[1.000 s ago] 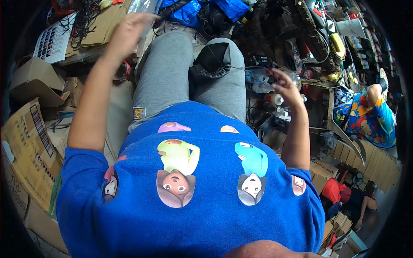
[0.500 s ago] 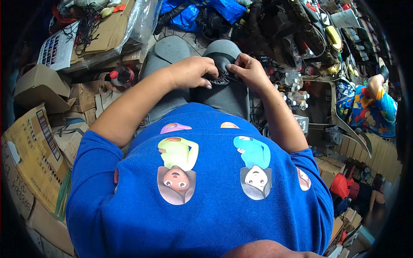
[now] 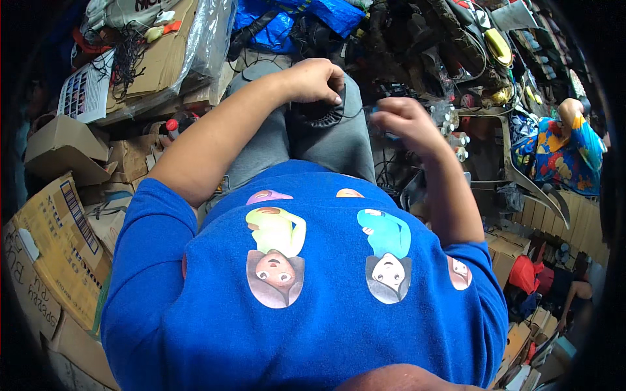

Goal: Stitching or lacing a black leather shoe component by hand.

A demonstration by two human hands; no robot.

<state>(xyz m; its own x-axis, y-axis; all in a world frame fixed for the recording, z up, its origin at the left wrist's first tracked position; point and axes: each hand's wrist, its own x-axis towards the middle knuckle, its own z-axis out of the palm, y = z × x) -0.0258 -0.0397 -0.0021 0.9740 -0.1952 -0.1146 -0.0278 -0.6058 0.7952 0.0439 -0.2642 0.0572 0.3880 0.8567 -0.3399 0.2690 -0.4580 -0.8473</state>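
Here, black round part [image 3: 321, 114] under left hand [image 3: 313, 79], right hand [image 3: 401, 120] beside

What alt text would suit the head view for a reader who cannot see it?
A seated person in a blue printed shirt and grey trousers rests the left hand on a round black ribbed object in the lap, while the blurred right hand is raised beside it. Cardboard boxes and cluttered goods surround them.

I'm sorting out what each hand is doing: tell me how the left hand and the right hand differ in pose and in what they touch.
The left hand rests on a round black ribbed part lying on the grey lap; the right hand is raised off the lap. The left hand is curled over the part; the right hand is loosely closed, and what it pinches is too blurred to tell. Both are bare.
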